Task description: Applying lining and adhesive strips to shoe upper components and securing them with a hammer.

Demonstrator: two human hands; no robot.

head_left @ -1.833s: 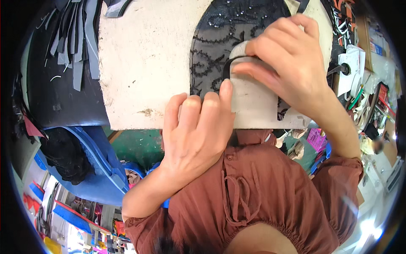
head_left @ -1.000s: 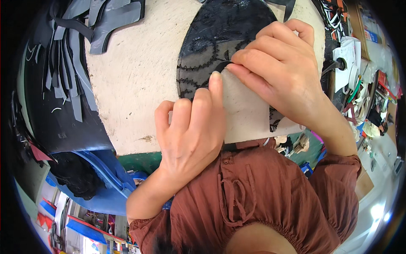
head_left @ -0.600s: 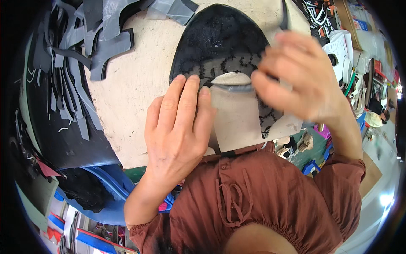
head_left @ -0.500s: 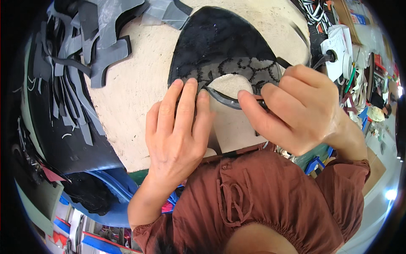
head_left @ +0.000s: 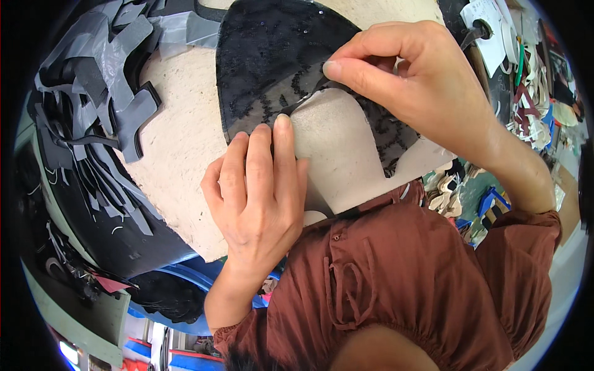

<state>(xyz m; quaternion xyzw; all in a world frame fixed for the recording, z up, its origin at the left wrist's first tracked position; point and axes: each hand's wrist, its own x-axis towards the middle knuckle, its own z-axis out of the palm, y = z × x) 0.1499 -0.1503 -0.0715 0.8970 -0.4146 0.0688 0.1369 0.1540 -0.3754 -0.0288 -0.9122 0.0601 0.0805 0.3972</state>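
Observation:
A dark, arch-shaped fabric piece lies on the pale board, its lower band sheer grey with black lace-like trim. Its inner curved cut-out shows the board beneath. My left hand lies flat, fingers stretched out, with the fingertips pressing the piece's left leg beside the inner edge. My right hand is closed in a pinch, thumb and forefinger together at the top of the inner curve. They grip a narrow dark strip that runs along this edge to my left forefinger. The strip's other end is hidden by my right hand.
The pale board reaches my body. Grey and black cut offcuts are heaped at its left, partly over a black surface. A blue tub with dark material stands below left. Papers and scraps lie at the right.
My right hand has moved up and slightly left, from low beside the cut-out to the top of its curve. My left hand still presses the piece, which has shifted up and left in view.

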